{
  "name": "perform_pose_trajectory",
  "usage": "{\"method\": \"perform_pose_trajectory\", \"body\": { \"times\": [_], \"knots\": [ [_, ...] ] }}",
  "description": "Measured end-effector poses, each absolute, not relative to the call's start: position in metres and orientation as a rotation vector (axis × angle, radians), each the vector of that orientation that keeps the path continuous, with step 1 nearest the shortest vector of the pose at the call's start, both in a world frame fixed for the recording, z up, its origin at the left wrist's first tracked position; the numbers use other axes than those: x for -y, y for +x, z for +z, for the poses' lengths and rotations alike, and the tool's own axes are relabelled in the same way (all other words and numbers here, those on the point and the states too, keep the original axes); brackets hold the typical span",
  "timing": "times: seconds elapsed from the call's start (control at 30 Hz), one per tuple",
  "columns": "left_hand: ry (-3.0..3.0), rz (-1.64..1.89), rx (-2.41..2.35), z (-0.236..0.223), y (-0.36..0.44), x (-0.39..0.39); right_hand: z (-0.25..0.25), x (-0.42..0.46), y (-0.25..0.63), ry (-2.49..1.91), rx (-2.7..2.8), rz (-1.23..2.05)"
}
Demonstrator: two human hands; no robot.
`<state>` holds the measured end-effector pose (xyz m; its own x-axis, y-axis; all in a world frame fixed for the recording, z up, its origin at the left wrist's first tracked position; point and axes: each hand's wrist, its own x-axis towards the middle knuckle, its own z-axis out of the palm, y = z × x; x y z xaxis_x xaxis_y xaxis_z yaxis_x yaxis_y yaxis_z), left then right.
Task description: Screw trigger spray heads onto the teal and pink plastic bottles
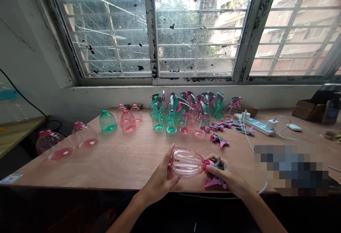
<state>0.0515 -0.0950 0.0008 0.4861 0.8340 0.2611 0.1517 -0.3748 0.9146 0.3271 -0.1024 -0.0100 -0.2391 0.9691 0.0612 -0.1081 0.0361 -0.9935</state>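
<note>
My left hand [161, 178] wraps around the body of a ribbed, clear pink plastic bottle [186, 162], which lies on its side just above the wooden table [80, 169]. At the bottle's neck is a pink and grey trigger sprayer head [216, 182], gripped by my right hand [229, 178]. My right fingers hide part of the sprayer. Whether its collar is screwed on, I cannot tell.
Several assembled green and pink spray bottles [170, 121] stand at the back. Loose trigger heads [220, 140] lie to their right, and bare bottles [108, 122] stand to their left. A power strip [254, 124] and mouse [294, 127] sit right, beside a blurred patch.
</note>
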Motion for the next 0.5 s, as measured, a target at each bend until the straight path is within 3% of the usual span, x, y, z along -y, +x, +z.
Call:
{"method": "perform_pose_trajectory", "body": {
  "times": [0.5],
  "knots": [
    [1.838,0.959,-0.823,-0.003,0.051,0.09,-0.021,0.097,0.33,-0.952,1.369,1.375]
  ]
}}
